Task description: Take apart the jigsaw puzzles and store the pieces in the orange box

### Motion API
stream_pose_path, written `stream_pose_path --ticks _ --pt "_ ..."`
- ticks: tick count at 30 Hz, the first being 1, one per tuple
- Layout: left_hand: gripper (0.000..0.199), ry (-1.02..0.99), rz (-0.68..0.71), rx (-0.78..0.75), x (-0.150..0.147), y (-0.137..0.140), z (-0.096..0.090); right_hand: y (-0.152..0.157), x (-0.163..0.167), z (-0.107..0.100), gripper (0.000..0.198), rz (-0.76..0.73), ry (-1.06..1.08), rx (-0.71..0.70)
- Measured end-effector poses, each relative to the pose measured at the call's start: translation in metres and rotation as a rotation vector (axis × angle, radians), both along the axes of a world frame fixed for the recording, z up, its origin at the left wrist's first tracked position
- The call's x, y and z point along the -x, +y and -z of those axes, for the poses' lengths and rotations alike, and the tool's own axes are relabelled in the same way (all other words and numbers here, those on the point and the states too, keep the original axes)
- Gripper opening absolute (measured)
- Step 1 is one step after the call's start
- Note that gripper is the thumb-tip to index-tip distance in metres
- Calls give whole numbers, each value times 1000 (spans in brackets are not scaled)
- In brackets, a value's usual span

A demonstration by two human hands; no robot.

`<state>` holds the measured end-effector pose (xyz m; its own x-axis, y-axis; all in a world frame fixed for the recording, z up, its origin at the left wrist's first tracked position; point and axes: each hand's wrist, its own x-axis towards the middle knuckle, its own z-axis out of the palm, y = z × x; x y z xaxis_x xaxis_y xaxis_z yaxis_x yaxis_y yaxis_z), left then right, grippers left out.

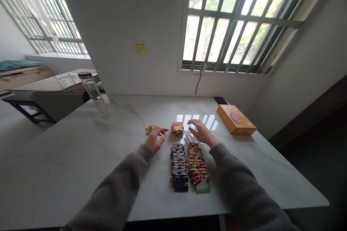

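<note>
A small stack of jigsaw puzzle pieces [177,129] stands on the white marbled table between my hands. My left hand [156,139] is just left of it, fingers apart and holding nothing that I can see. Beside that hand's knuckles lie a few loose puzzle pieces [150,129], partly covered by it. To the right of the stack, my right hand [200,131] hovers with its fingers spread and nothing in them. Nearer to me lie two overlapping rows of puzzle pieces, a bluish row [179,166] and a red and green row [197,166].
An orange box [236,120] lies at the table's right side, with a dark flat object [220,101] behind it. A lidded glass bottle [90,86] stands at the back left edge. The marbled table [81,173] meets a wall with a yellow note [140,49].
</note>
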<state>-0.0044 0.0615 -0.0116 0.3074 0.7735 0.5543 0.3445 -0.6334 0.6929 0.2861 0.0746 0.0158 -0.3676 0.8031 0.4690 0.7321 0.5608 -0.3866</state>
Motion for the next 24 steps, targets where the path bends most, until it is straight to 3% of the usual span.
stream_pose_path --ticks 7,13,18,21,24 --pt "21 -5 -6 0 1 1 1 10 35 -11 19 -141 -18 66" --pt "21 -44 -15 34 -1 -1 -3 2 36 -19 22 -85 14 37" --pt "33 -275 -30 261 -2 2 -7 -26 50 -36 28 -206 37 -76" --pt "49 -443 48 424 -3 4 -11 -42 62 -44 34 -309 -4 -80" --pt "47 -523 104 532 -5 1 -14 -49 70 -46 36 -333 -26 -87"
